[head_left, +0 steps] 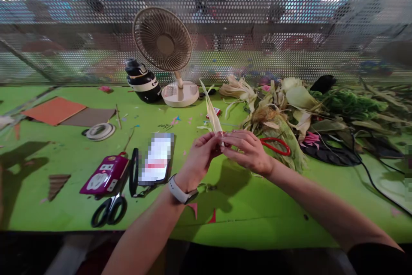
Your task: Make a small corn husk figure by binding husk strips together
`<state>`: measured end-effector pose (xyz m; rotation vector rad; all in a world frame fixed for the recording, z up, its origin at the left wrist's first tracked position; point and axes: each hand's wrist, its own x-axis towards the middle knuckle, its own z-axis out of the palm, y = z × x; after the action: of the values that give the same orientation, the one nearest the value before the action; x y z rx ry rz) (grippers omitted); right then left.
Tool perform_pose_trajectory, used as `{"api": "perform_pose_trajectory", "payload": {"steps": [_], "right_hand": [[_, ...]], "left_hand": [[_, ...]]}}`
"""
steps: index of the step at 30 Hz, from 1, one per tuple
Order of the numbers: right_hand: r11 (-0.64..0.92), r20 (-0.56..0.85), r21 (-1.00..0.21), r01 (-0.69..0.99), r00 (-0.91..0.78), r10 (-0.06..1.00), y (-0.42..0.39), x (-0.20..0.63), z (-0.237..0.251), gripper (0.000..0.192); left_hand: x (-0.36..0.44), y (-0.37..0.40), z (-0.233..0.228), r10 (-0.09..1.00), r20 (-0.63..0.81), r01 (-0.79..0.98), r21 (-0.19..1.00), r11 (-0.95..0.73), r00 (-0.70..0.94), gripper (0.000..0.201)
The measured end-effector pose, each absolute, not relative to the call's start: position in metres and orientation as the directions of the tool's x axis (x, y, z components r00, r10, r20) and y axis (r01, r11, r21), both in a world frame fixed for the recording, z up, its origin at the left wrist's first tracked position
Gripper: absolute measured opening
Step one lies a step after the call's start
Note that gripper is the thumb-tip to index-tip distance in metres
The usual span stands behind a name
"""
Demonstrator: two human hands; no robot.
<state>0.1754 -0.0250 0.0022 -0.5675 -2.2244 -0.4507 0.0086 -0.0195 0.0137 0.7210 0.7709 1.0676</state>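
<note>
Scissors (109, 213) lie near the front edge of the green tabletop (273, 223), toward its left corner, with a smartphone (156, 159) to their right. Over the tabletop's middle, the left hand (200, 155) pinches the base of a pale corn husk strip (212, 114), its tip leaning left, and the right hand (246, 150) closes its fingertips there too. Toward the back right corner spreads a husk heap (298, 97).
</note>
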Motion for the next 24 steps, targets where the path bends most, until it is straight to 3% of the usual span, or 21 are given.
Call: {"api": "perform_pose_trajectory", "payload": {"steps": [5,8,12,16,21,24], "right_hand": [[0.837,0.803,0.079,0.541,-0.532,0.268,-0.022,0.181,0.009,0.024],[0.774,0.783,-0.027,0.633,-0.468,0.41,-0.014,0.186,0.011,0.017],[0.683,0.543,-0.148,0.715,-0.518,0.661,0.003,0.187,0.005,0.021],[0.634,0.264,-0.142,0.76,-0.588,0.764,0.02,0.175,0.0,0.029],[0.377,0.022,-0.266,0.887,-0.386,0.922,0.043,0.146,0.003,0.025],[0.29,-0.038,-0.323,0.901,-0.318,0.947,0.052,0.136,0.002,0.02]], "left_hand": [[-0.003,-0.008,0.022,0.993,-0.089,-0.507,0.855,0.114,0.074,0.018],[-0.014,0.003,0.023,0.997,-0.074,-0.507,0.861,0.045,-0.038,0.017],[-0.02,0.011,0.02,0.995,-0.068,-0.488,0.873,0.023,-0.075,0.02],[-0.02,0.013,0.018,0.994,-0.044,-0.487,0.874,-0.01,-0.098,0.02],[-0.025,0.019,0.015,0.985,-0.005,-0.485,0.871,-0.082,-0.175,0.019],[-0.028,0.023,0.012,0.976,0.009,-0.479,0.87,-0.114,-0.217,0.019]]}}
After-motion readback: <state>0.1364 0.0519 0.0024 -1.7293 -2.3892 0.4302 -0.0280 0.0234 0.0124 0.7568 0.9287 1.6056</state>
